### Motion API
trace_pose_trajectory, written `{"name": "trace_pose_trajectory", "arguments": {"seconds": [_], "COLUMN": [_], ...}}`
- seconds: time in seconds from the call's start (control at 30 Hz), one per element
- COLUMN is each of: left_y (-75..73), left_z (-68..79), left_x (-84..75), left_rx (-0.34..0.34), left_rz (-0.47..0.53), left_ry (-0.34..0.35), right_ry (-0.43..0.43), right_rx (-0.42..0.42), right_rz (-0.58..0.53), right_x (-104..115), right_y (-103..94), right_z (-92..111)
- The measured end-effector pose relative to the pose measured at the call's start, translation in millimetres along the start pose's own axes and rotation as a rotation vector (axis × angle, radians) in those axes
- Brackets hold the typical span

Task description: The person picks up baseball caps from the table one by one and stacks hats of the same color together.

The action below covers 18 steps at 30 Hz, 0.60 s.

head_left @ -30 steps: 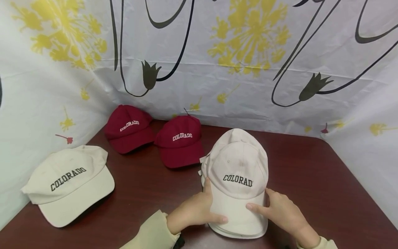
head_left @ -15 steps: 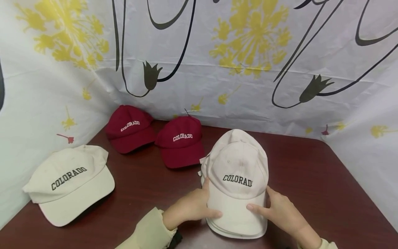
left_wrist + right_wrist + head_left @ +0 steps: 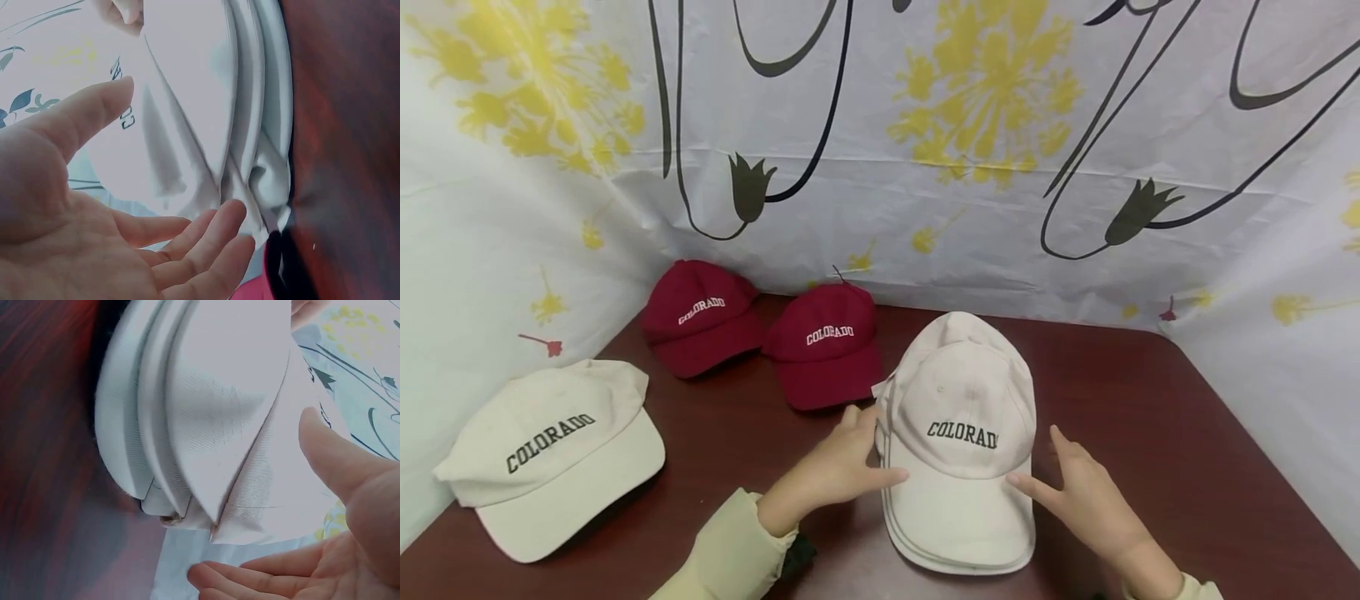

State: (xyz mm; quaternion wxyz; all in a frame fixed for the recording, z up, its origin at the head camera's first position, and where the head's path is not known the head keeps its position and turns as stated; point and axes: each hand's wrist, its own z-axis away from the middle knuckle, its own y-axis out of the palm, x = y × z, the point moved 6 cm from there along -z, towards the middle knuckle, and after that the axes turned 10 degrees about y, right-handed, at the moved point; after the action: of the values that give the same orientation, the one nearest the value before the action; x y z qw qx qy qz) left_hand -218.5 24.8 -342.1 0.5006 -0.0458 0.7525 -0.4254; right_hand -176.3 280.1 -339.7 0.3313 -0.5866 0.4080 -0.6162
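A pile of cream caps (image 3: 958,458) was set on the table, right of centre and close to the person, with its front turned toward them. Three bills (image 3: 222,419) were shown layered at the edges, slightly out of line; the crowns were apparently nested, so the pile could be borne by the table without being gripped.

The pile was flanked by the left hand (image 3: 838,462) and the right hand (image 3: 1086,500), probably so that both sides could be braced evenly. On both hands the fingers were spread loosely, thumbs held well away from them, and nothing was grasped. The thumb tips were seen against the cap's edges, but whether it was touched could not be told.

Farther left, a lone cream cap (image 3: 550,458) was laid at an angle, well apart from the pile. Behind, one red cap (image 3: 700,321) and a second red cap (image 3: 827,346) were placed side by side, bills forward, perhaps to keep colours separate. The dark table (image 3: 1150,400) was backed by a patterned cloth (image 3: 865,200).
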Motion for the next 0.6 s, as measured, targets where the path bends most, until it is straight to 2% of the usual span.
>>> {"name": "trace_pose_trajectory", "arguments": {"seconds": [0.3,0.6], "left_y": [-20.6,-42.6], "left_z": [6.0,9.1], "left_x": [11.9,14.7], "left_rx": [-0.047,-0.076], "left_rz": [0.016,0.031], "left_ry": [-0.05,-0.074], "right_ry": [-0.009,-0.01], "right_rx": [0.005,-0.011], "right_rz": [-0.089,-0.089], "right_x": [13,28], "right_y": [-9.1,-20.1], "right_z": [-5,-7]}}
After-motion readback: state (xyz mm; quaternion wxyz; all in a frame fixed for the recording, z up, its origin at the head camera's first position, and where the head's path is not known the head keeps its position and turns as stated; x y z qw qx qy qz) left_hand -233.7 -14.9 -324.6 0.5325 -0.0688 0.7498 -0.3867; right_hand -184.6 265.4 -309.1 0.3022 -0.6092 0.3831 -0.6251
